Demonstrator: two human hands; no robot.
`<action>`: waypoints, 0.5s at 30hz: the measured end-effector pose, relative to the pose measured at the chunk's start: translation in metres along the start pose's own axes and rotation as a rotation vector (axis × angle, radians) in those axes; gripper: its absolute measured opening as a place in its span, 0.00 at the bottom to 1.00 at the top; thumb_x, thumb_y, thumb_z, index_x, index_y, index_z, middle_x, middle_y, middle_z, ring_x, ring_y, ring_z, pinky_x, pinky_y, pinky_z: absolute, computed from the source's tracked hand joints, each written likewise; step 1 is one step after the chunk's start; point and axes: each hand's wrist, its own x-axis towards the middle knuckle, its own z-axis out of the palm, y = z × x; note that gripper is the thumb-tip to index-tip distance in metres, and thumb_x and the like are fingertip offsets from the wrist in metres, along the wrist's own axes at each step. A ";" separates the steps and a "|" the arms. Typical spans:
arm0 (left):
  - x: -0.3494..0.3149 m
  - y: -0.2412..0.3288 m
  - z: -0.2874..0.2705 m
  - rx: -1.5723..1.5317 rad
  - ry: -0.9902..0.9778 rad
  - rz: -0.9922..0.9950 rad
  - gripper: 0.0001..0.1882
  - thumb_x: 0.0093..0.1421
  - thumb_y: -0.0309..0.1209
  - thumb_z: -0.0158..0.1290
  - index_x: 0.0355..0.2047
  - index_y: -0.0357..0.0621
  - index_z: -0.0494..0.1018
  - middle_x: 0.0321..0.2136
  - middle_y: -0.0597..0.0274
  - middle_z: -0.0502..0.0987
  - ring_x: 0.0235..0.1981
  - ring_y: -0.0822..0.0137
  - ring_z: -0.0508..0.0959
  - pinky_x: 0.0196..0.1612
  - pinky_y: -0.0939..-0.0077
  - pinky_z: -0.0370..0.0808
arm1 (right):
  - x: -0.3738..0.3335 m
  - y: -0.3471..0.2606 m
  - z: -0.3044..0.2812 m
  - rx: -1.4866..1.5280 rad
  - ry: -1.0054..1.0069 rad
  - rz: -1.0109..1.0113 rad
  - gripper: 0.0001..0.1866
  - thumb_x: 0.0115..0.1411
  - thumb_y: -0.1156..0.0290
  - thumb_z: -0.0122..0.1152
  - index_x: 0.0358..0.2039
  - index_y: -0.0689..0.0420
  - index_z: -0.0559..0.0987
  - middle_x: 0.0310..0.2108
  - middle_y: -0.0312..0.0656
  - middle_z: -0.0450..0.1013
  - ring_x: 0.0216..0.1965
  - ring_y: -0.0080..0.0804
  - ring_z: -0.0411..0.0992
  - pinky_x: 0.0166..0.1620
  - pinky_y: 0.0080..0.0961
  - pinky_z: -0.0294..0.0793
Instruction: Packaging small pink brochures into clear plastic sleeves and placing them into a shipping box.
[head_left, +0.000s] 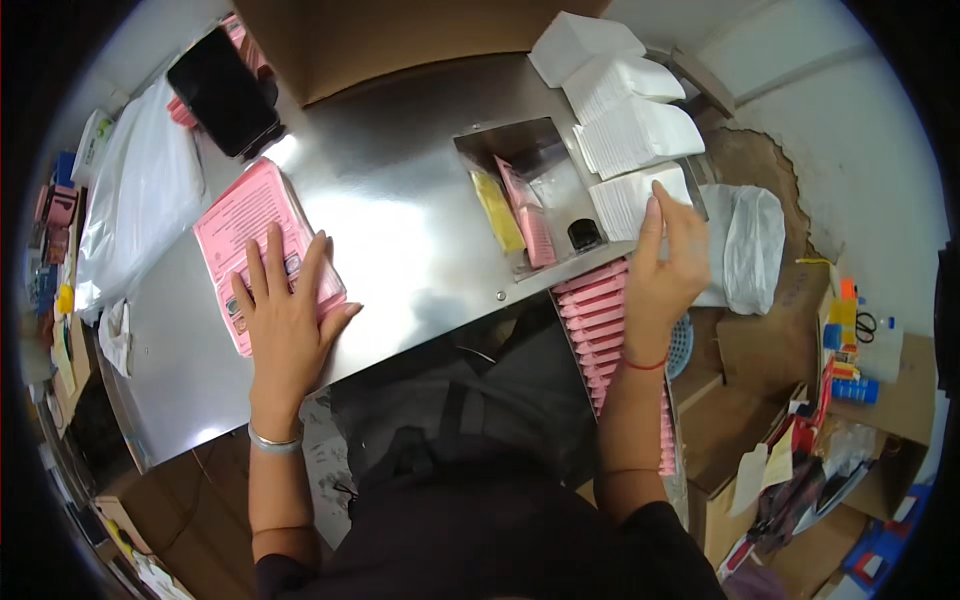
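My left hand [284, 325] lies flat with fingers spread on a stack of pink printed packets [243, 212] at the left of the metal table. At the right, my right hand [672, 255] reaches to the nearest of several stacks of white folded sheets [612, 205]. Its thumb and index finger are pinched together at the top of that stack; the other fingers are curled. Beside this stack, a recess in the tabletop holds a yellow packet [494, 210], a pink packet [527, 215] and a small black round thing [583, 235].
A dark-screened phone [225, 92] stands at the far left beside clear plastic bags [145, 195]. A cardboard box [400, 45] rises at the back of the metal table [400, 235]. Below the right front edge, a tray holds rows of pink packets [592, 325]. A white bag [752, 250] lies farther right.
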 end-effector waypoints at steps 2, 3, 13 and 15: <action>0.002 -0.003 -0.005 -0.124 -0.066 0.039 0.41 0.54 0.51 0.59 0.61 0.43 0.61 0.66 0.40 0.55 0.67 0.35 0.52 0.66 0.42 0.48 | -0.005 0.020 0.012 -0.121 -0.076 -0.031 0.11 0.58 0.73 0.62 0.41 0.62 0.81 0.33 0.46 0.72 0.36 0.44 0.70 0.42 0.38 0.71; 0.008 -0.012 -0.007 -0.351 -0.086 -0.048 0.38 0.58 0.47 0.57 0.62 0.42 0.59 0.63 0.41 0.60 0.64 0.37 0.57 0.64 0.44 0.53 | -0.011 0.027 0.013 -0.229 -0.162 -0.073 0.13 0.57 0.74 0.62 0.43 0.62 0.81 0.36 0.46 0.70 0.39 0.44 0.67 0.44 0.38 0.69; 0.024 -0.022 -0.001 -0.140 0.288 -0.104 0.13 0.62 0.37 0.54 0.31 0.37 0.72 0.40 0.44 0.71 0.39 0.47 0.71 0.41 0.53 0.69 | 0.000 0.051 -0.001 -0.039 -0.360 -0.051 0.16 0.56 0.76 0.59 0.45 0.63 0.79 0.38 0.47 0.68 0.42 0.44 0.66 0.47 0.37 0.67; 0.029 0.040 0.010 -0.440 0.364 0.216 0.15 0.56 0.37 0.59 0.29 0.37 0.71 0.41 0.42 0.69 0.43 0.43 0.71 0.46 0.50 0.69 | 0.005 0.060 -0.008 0.015 -0.374 -0.123 0.20 0.51 0.77 0.60 0.47 0.63 0.79 0.43 0.48 0.69 0.46 0.46 0.66 0.49 0.37 0.66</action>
